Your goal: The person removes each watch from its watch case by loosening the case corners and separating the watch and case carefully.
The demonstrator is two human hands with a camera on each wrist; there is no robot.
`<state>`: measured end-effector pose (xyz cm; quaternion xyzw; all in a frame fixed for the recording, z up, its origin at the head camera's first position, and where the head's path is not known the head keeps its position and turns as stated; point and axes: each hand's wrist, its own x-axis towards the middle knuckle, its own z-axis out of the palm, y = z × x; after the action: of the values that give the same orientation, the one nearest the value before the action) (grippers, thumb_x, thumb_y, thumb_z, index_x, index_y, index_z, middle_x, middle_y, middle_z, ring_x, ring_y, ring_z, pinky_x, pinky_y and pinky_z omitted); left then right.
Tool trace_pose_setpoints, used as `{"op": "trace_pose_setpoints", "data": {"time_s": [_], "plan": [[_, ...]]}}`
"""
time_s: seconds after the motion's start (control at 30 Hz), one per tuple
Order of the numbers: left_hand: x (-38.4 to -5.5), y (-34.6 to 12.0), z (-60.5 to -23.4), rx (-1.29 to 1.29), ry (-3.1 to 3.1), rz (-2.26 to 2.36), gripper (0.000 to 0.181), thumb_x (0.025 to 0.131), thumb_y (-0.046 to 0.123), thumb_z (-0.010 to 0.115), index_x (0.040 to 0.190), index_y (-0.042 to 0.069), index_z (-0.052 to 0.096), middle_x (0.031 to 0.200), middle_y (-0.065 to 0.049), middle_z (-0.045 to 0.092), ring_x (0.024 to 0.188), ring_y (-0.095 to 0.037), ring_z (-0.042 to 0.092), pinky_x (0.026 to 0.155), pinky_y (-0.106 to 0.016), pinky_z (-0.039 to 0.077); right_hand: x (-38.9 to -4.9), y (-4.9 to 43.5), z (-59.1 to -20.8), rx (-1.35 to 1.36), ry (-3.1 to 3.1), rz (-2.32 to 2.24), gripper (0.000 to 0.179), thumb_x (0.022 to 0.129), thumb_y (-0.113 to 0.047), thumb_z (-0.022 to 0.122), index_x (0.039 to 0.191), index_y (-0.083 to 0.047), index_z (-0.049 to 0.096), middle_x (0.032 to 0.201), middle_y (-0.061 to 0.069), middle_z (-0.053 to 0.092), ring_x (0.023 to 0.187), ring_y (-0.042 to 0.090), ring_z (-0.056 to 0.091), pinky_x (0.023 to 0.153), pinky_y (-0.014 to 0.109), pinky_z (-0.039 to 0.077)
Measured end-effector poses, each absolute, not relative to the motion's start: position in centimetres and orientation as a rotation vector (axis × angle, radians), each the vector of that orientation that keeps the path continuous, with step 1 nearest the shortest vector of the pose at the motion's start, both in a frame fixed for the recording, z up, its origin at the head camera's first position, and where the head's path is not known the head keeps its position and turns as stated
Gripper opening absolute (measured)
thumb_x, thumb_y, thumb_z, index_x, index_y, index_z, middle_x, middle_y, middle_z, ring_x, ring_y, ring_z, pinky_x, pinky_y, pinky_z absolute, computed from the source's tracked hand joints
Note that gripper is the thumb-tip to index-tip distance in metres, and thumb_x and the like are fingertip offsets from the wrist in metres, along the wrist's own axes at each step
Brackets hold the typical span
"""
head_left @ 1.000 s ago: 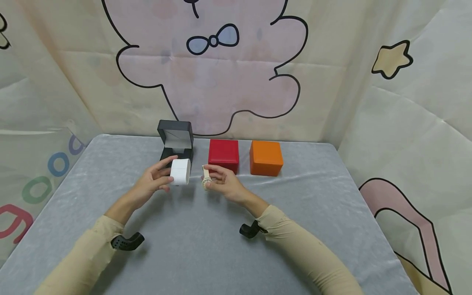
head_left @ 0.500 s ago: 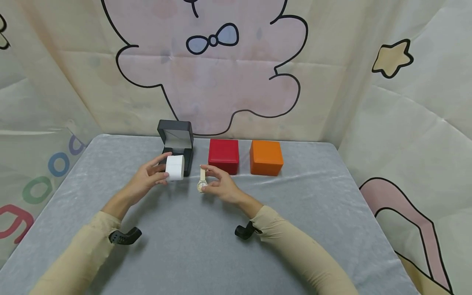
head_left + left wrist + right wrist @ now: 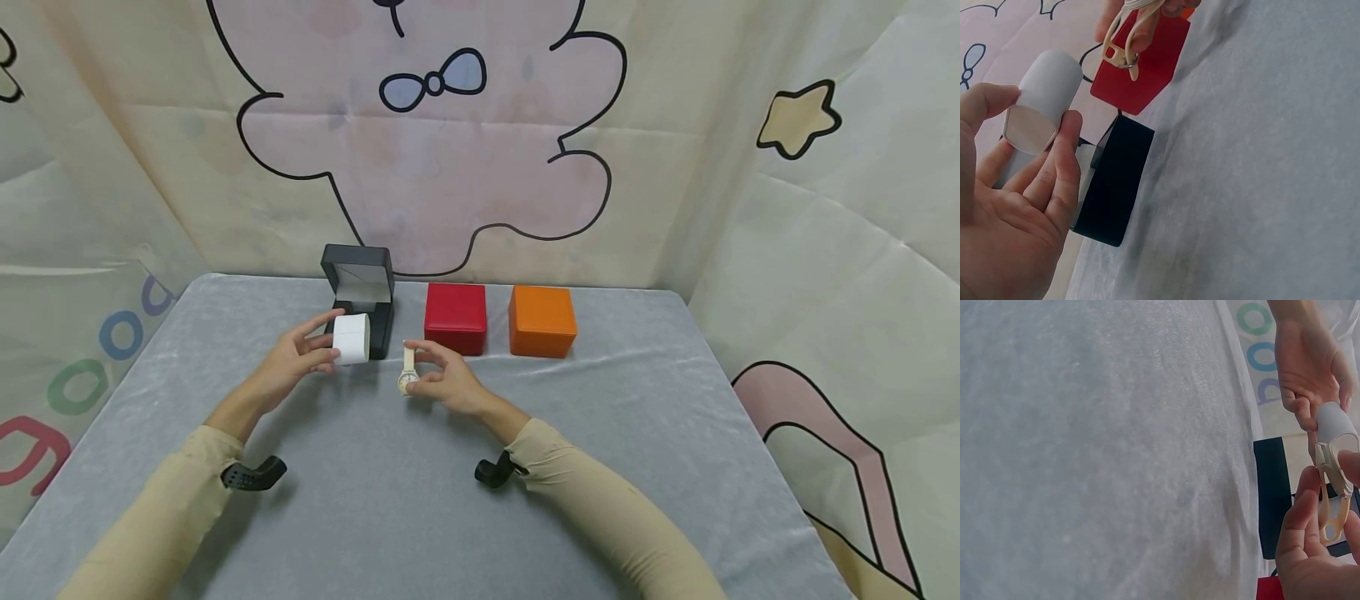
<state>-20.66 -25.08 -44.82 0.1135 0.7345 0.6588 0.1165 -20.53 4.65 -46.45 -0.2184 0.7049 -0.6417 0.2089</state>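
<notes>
The smooth, white, rounded cylinder (image 3: 351, 339) is held between the thumb and fingers of the left hand (image 3: 288, 367), in front of the open black box (image 3: 381, 329); its flat end shows beige in the left wrist view. Near it, apart, is the small cream-strapped wristwatch with a pale round dial (image 3: 408, 382), gripped by the right hand (image 3: 453, 383) — strap up, dial lowest. The strap bends into a loop — its buckle faces the left wrist camera.

The roll (image 3: 351, 339) is white, the watch (image 3: 407, 380) cream, the case (image 3: 364, 288) black lined grey, the tablecloth (image 3: 382, 500) bluish grey.
</notes>
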Motion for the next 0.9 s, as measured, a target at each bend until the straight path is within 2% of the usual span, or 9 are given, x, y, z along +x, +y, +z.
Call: {"op": "trace_pose_setpoints", "data": {"time_s": [0.2,0.37,0.47,0.57,0.63,0.73,0.9], "plan": [[-21.0,-25.2,-44.7,0.366,2.194,1.897,0.071,0.097,0.007,0.066,0.159,0.008,0.030,0.120,0.020,0.064,0.104,0.001,0.065,0.078,-0.025,0.056,-20.5,4.6,-46.6,-0.609,1.955,-1.790,0.071,0.089,0.009,0.067,0.153,-0.003,0.039,0.147,0.031,0.046,0.074,0.006,0.067,0.074,0.019,0.053],[-21.4,-25.4,-44.3,0.383,2.155,1.911,0.071,0.098,0.004,0.064,0.159,0.009,0.030,0.120,0.016,0.066,0.099,-0.001,0.065,0.078,-0.023,0.055,-20.6,4.5,-46.7,-0.597,1.961,-1.792,0.072,0.088,0.010,0.067,0.153,-0.003,0.039,0.145,0.029,0.048,0.073,0.005,0.067,0.073,0.019,0.052],[-21.6,-25.6,-44.2,0.373,2.168,1.879,0.070,0.099,0.009,0.064,0.160,0.013,0.030,0.134,0.004,0.058,0.103,-0.001,0.063,0.085,-0.023,0.056,-20.6,4.6,-46.7,-0.590,1.962,-1.790,0.072,0.089,0.010,0.067,0.153,-0.004,0.039,0.145,0.028,0.049,0.074,0.005,0.067,0.073,0.019,0.052],[-21.8,-25.9,-44.2,0.357,2.207,1.830,0.069,0.100,0.012,0.063,0.160,0.018,0.030,0.149,-0.013,0.043,0.107,-0.001,0.061,0.088,-0.022,0.054,-20.6,4.6,-46.7,-0.586,1.966,-1.784,0.072,0.089,0.009,0.067,0.153,-0.004,0.039,0.145,0.029,0.048,0.074,0.006,0.067,0.072,0.020,0.051],[-22.0,-26.0,-44.2,0.353,2.216,1.814,0.070,0.100,0.013,0.063,0.161,0.019,0.030,0.157,-0.021,0.034,0.109,0.000,0.060,0.087,-0.020,0.053,-20.6,4.6,-46.6,-0.585,1.972,-1.779,0.071,0.089,0.009,0.067,0.153,-0.004,0.039,0.145,0.029,0.049,0.074,0.006,0.067,0.071,0.020,0.051],[-22.3,-26.2,-44.3,0.349,2.230,1.795,0.071,0.100,0.013,0.063,0.161,0.018,0.029,0.162,-0.025,0.027,0.113,0.000,0.058,0.086,-0.018,0.053,-20.6,4.6,-46.5,-0.586,1.975,-1.774,0.070,0.090,0.009,0.067,0.153,-0.004,0.039,0.145,0.028,0.049,0.075,0.007,0.067,0.072,0.020,0.051],[-22.8,-26.3,-44.3,0.353,2.278,1.734,0.073,0.099,0.017,0.065,0.161,0.016,0.027,0.164,-0.024,0.027,0.123,-0.005,0.051,0.088,-0.020,0.053,-20.7,4.5,-46.6,-0.577,1.984,-1.767,0.070,0.090,0.009,0.067,0.153,-0.004,0.039,0.143,0.027,0.050,0.074,0.006,0.066,0.072,0.019,0.052]]}}
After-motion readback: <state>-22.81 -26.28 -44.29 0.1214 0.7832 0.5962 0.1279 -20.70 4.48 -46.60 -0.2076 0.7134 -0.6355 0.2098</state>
